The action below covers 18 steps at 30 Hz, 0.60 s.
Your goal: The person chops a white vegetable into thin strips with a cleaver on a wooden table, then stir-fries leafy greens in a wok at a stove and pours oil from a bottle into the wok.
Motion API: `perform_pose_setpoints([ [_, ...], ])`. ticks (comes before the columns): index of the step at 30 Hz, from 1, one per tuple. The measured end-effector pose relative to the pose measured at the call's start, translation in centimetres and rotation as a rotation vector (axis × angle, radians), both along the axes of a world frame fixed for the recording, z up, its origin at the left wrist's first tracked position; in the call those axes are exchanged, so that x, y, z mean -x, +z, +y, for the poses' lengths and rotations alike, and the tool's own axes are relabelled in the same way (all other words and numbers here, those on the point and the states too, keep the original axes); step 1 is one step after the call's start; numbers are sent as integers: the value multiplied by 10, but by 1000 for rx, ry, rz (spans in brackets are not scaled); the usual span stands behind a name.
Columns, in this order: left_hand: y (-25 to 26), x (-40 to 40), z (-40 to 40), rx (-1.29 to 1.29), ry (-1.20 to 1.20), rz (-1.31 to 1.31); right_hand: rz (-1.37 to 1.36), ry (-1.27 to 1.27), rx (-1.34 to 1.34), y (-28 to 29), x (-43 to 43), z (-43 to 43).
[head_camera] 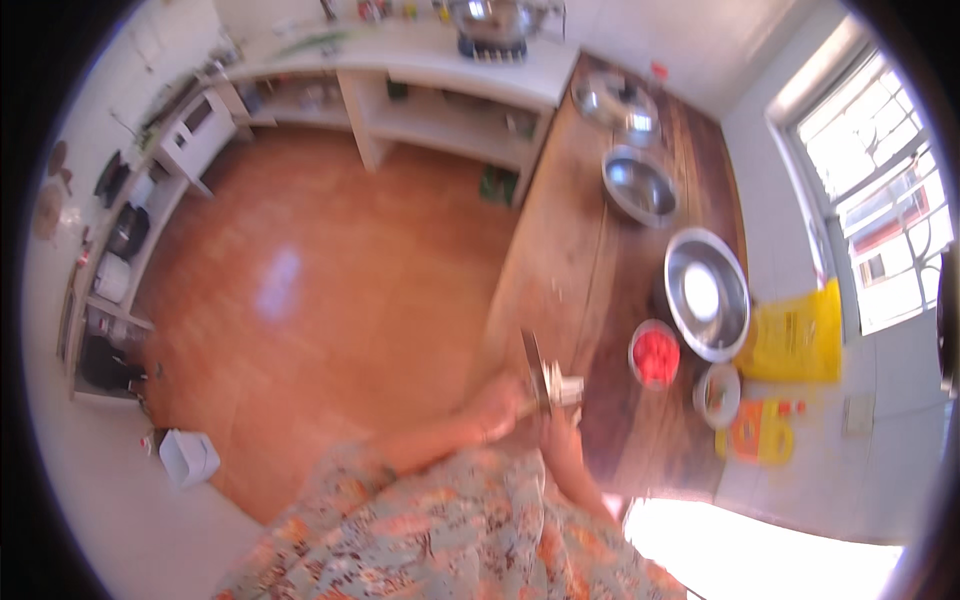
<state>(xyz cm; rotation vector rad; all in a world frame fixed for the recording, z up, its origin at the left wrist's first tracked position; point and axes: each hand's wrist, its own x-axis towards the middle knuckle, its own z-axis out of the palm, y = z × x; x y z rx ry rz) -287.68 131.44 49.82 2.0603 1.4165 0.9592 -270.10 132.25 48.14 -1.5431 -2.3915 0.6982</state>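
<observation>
Over the near edge of the wooden table (pixel 551 281), my right hand (pixel 556 433) is closed near the lower end of a knife (pixel 534 364), whose blade points away from me. My left hand (pixel 501 407) is just left of the blade, fingers closed on a pale vegetable piece (pixel 528 409). Right of the blade is a bunch of pale cut strips (pixel 562 386). Blur hides the finger details and the knife's handle. A bowl of red pieces (pixel 656 356) stands on the table, right of and beyond my hands.
Further along the table stand a large steel basin (pixel 684 326), a smaller steel bowl (pixel 637 187) and a metal lid (pixel 615 101). A small white bowl (pixel 705 401), yellow bag (pixel 795 337) and yellow jug (pixel 756 433) are by the right wall. A white bin (pixel 187 456) is at left.
</observation>
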Motion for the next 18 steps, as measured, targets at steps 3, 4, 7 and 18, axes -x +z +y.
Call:
perform_pose_setpoints([
  [3, -48, -9, -1, 52, 121, 163, -88, 37, 96, 36, 10, 5],
  [4, -53, -11, -5, 5, 131, 185, -209, 55, 173, 38, 9, -1],
  [7, -51, -15, -10, -92, 145, 101, -227, 68, 159, 32, 4, -5],
  [18, -49, -11, -12, -123, 158, 58, -97, -63, 102, -6, 6, -6],
])
